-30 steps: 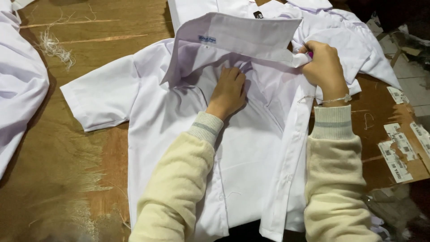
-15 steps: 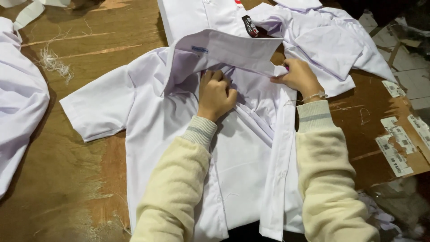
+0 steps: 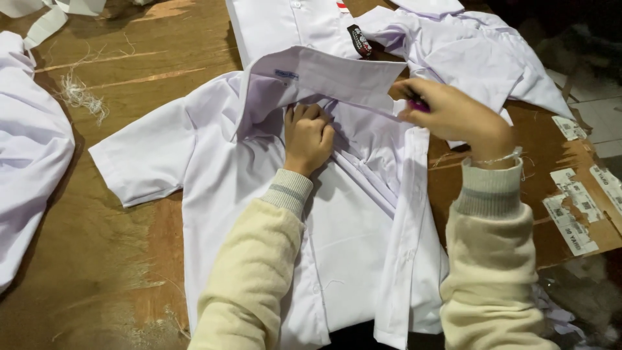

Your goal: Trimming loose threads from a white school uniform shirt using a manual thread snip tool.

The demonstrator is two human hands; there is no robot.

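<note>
**Hands at shirt collar**

Left hand (image 3: pixel 308 136) curled, knuckles pressed into white short-sleeved shirt (image 3: pixel 259 214) under raised collar (image 3: pixel 324 78). Right hand (image 3: pixel 453 116) at 3 o'clock, pinching collar edge, small purple object (image 3: pixel 418 105) between fingers. Shirt flat on wooden table (image 3: pixel 97 279).

White shirt (image 3: pixel 259 188), brown table (image 3: pixel 116 259)

Garment workshop, by the look of it. Bare, scuffed wooden table (image 3: pixel 97 259) strewn with identical white shirts (image 3: pixel 259 162); loose thread clippings (image 3: pixel 81 97) near its far left corner; white fabric strips (image 3: pixel 52 16) at the far edge; flattened labelled cardboard (image 3: pixel 570 194) along the right edge.
</note>
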